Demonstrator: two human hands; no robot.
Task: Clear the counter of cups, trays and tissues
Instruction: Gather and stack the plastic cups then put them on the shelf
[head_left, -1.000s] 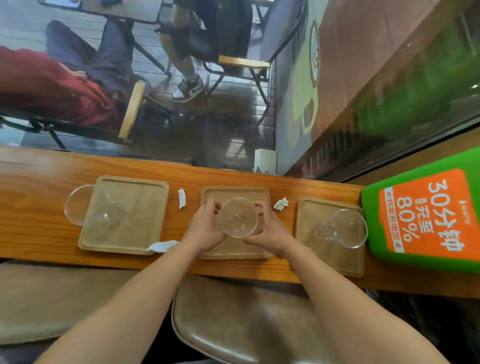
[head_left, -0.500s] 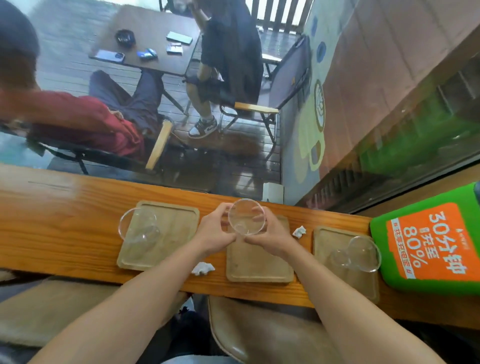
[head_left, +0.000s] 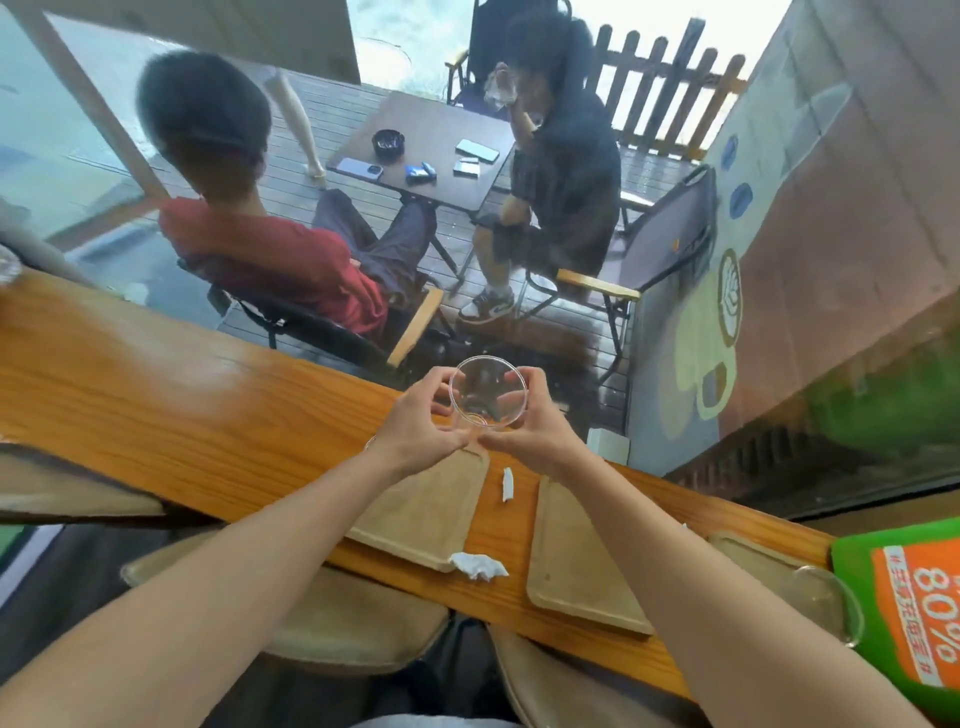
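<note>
I see a long orange-brown wooden desk (head_left: 208, 415) running along the window. Three pale wooden trays lie flat on it: a left tray (head_left: 421, 514), a middle tray (head_left: 576, 566), and a right tray (head_left: 753, 561) partly hidden. A small tissue scrap (head_left: 507, 483) lies between the first two, a crumpled tissue (head_left: 477, 565) sits at the near edge, and a green-and-orange sign (head_left: 914, 618) rests at the right end.

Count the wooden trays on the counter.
3: left tray under the left forearm, middle tray beside the right forearm, right tray next to the green sign, partly hidden. More may lie outside view.
</note>
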